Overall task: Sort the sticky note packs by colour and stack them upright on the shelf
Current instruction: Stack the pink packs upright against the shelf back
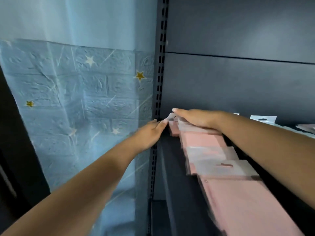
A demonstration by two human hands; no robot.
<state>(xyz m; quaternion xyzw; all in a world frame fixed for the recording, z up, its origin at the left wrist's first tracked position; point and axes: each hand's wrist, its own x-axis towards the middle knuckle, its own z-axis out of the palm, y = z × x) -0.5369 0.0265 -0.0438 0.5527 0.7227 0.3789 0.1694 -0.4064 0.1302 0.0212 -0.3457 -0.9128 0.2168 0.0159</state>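
Right grip (194, 119) flat, fingers straight, pressing the far end of the pink pack row (209, 150) on the shelf (172, 167); left grip (151, 132) straight-fingered, touching that end by the slotted upright (159, 92); row's long axis runs from upright toward camera.

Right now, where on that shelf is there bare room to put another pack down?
Bare shelf shows between the slotted upright and the row of pink packs. The far left corner is crowded: the left hand and right hand meet there on the packs. More packs lie farther right.
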